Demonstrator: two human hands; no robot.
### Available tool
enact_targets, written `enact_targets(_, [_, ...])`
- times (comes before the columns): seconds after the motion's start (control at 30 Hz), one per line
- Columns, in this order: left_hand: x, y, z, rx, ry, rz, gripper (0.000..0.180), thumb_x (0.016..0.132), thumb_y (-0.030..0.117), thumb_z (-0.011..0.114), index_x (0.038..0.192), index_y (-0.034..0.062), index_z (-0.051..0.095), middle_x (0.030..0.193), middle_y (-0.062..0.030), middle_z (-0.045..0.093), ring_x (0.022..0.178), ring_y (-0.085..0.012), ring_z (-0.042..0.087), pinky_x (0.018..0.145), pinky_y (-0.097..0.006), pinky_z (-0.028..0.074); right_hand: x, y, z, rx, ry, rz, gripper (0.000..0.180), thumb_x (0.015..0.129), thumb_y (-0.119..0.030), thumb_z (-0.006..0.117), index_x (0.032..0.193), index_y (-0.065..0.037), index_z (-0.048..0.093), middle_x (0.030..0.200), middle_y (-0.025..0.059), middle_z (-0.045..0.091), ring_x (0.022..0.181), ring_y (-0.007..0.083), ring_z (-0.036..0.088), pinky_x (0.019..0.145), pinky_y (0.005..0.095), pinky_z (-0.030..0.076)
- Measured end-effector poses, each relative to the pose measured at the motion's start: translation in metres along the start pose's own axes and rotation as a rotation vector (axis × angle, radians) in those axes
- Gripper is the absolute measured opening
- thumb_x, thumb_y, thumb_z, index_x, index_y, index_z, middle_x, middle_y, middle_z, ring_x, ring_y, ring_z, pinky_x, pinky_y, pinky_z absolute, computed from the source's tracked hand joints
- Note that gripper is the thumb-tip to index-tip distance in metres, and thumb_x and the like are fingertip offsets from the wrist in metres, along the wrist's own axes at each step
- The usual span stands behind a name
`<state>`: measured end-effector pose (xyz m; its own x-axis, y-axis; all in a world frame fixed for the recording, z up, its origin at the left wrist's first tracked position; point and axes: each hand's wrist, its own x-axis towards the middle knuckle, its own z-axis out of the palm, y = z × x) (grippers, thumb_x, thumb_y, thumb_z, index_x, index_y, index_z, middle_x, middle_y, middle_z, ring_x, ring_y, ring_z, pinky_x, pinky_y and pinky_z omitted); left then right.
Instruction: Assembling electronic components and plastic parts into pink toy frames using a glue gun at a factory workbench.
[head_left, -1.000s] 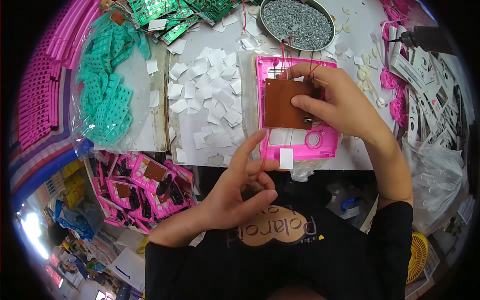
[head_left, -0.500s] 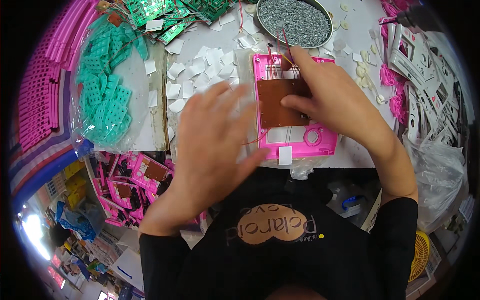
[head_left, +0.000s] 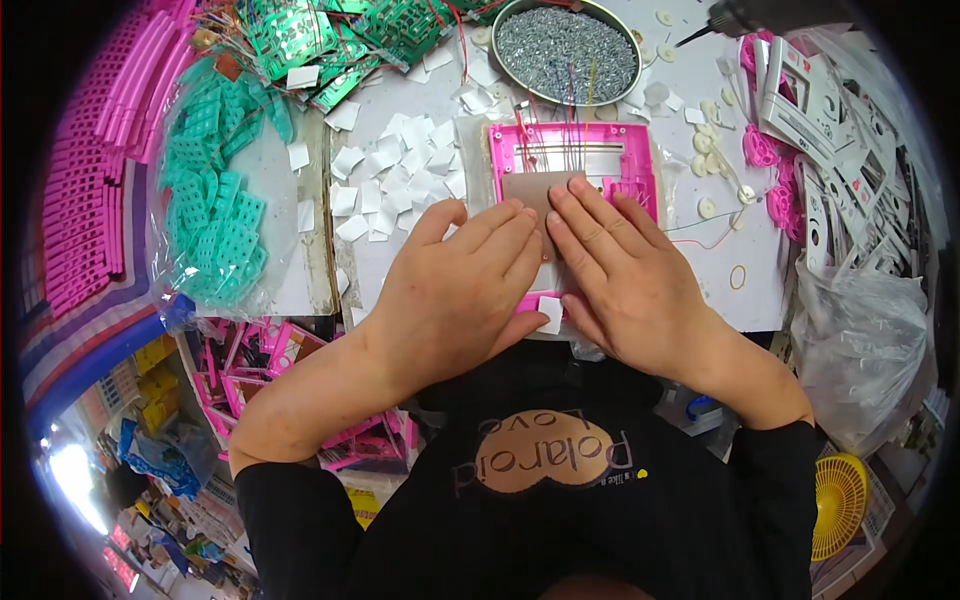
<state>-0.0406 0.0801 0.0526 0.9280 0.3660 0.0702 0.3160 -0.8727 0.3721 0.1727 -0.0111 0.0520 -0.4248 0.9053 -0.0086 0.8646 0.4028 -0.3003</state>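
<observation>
A pink plastic housing (head_left: 640, 143) lies in front of me at the table's near side. Inside it sits a brown circuit board (head_left: 522, 187), partly covered by my hands. My left hand (head_left: 455, 280) rests flat on the board's left part, fingers stretched out. On its right part lies my right hand (head_left: 632, 280), with fingers straight and slightly apart. Neither hand grips anything. Thin coloured wires (head_left: 573, 140) run from the board over the far end of the housing. A small white square (head_left: 549, 314) is at the housing's near edge, between my thumbs.
Beyond the housing stands a round metal tray (head_left: 497, 45) of screws. White squares (head_left: 400, 165), green circuit boards (head_left: 295, 45) and bagged teal keypads (head_left: 215, 225) lie leftward. White panels (head_left: 830, 130) are piled right. A dark tool with a thin tip (head_left: 770, 17) hangs far right.
My left hand has come right and down onto the board. The right hand has left the wires and flattened on the board. The housing has shifted slightly left and its wires stand free.
</observation>
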Motion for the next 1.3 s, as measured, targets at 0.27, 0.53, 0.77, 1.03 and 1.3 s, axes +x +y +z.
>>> enact_targets(0.27, [0.109,-0.088,-0.019,-0.098,0.32,0.093,0.011,0.084,0.016,0.074,0.087,0.0064,0.07,0.084,-0.0101,0.068,0.074,-0.0287,0.066,0.065,-0.038,0.052,0.006,0.001,-0.01,-0.04,0.012,-0.039,0.058,0.085,-0.028,0.07,0.127,0.011,0.061,0.14,0.0256,0.057,0.134,0.038,0.051,0.111,0.0501,0.04])
enact_targets(0.53, [0.175,-0.131,0.009,0.352,0.099,0.081,0.014,0.087,0.028,0.07,0.088,0.0153,0.076,0.097,-0.0053,0.072,0.098,-0.0271,0.068,0.09,-0.051,0.045,0.007,0.021,-0.024,0.164,0.146,-0.128,0.053,0.081,-0.021,0.077,0.123,0.006,0.063,0.135,0.0245,0.059,0.129,0.0396,0.054,0.109,0.0551,0.041])
enact_targets(0.77, [0.19,-0.127,0.005,0.311,0.151,0.01,0.027,0.093,0.029,0.06,0.077,0.0095,0.069,0.075,-0.0134,0.069,0.078,-0.0339,0.067,0.086,-0.05,0.043,-0.008,0.203,-0.135,0.749,1.378,0.008,0.023,0.102,-0.021,0.053,0.111,-0.003,0.065,0.107,0.0103,0.069,0.092,0.0265,0.067,0.093,0.053,0.051])
enact_targets(1.03, [0.121,-0.08,-0.018,0.036,0.333,0.034,0.008,0.089,0.019,0.074,0.095,0.0142,0.075,0.094,-0.0014,0.076,0.086,-0.0211,0.067,0.088,-0.039,0.039,0.058,0.115,-0.114,1.306,0.744,0.001,0.042,0.096,-0.027,0.056,0.128,0.0,0.052,0.075,0.007,0.061,0.066,0.0201,0.062,0.071,0.0365,0.053])
enact_targets(1.3, [0.049,-0.008,0.013,-0.392,0.31,-0.125,0.006,0.083,0.014,0.076,0.088,0.0142,0.074,0.083,0.0003,0.072,0.078,-0.0183,0.065,0.087,-0.041,0.035,0.042,0.043,-0.067,1.396,0.5,-0.29,0.033,0.1,-0.036,0.05,0.123,-0.012,0.048,0.072,-0.0019,0.051,0.058,0.0101,0.048,0.069,0.0311,0.046])
